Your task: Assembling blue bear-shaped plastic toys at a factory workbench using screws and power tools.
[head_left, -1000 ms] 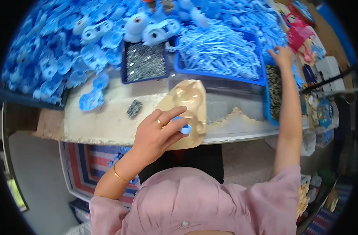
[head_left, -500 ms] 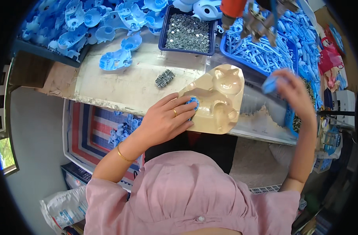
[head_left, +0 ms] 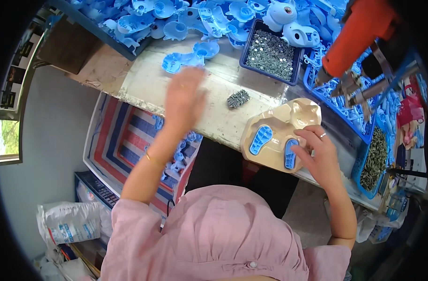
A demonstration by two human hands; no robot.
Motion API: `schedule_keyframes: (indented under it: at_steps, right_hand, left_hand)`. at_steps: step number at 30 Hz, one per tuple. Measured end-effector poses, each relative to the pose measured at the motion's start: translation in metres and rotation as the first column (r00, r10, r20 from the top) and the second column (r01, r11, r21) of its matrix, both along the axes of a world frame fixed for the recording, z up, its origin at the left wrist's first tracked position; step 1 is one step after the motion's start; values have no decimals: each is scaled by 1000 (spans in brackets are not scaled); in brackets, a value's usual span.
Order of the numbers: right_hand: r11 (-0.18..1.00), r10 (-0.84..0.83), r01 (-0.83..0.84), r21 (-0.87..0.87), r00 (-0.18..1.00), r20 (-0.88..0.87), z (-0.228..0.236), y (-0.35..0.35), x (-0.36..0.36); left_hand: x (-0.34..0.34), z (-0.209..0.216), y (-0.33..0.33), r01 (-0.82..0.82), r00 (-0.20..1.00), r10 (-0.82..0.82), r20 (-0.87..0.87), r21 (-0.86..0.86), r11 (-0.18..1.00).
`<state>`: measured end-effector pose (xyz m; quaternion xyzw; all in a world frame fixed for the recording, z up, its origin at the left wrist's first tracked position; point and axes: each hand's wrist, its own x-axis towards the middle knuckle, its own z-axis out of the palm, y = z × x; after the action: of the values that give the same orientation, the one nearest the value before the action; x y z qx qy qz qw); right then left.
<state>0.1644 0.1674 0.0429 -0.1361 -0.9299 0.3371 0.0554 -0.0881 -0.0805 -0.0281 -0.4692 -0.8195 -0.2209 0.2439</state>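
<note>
Sack (head_left: 64, 213) bearing print (head_left: 77, 233), red tool (head_left: 361, 37) obstructing tray (head_left: 334, 115), left hand (head_left: 185, 100) blurring, fingers undeterminable, right hand (head_left: 320, 155) touching blue insert (head_left: 289, 158), fingers spread.

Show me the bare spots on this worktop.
Free: the worktop left of the left hand, and the patch between that hand, the metal parts pile and the tan moulded tray. Crowded: the back, with blue plastic shells and the dark blue bin; the far right, with the blue basket and red power driver.
</note>
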Motion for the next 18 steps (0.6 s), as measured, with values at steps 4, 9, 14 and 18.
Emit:
schedule_keyframes:
  at_steps: [4, 9, 14, 18]
  right_hand:
    - [994, 64, -73, -80, 992, -110, 7, -3, -9]
    - [995, -84, 72, -76, 981, -172, 12, 14, 2]
    - [953, -301, 260, -158, 872, -385, 30, 15, 6]
    - [984, -163, 177, 23, 942, -294, 48, -9, 1]
  left_hand:
    - [-69, -11, -38, -175, 983, 179, 37, -105, 979]
    - [-9, 39, -15, 52, 987, -66, -147, -97, 994]
    - [83, 61, 21, 437, 899, -434, 57, -83, 895]
    - [114, 37, 57, 554, 831, -533, 160, -142, 820]
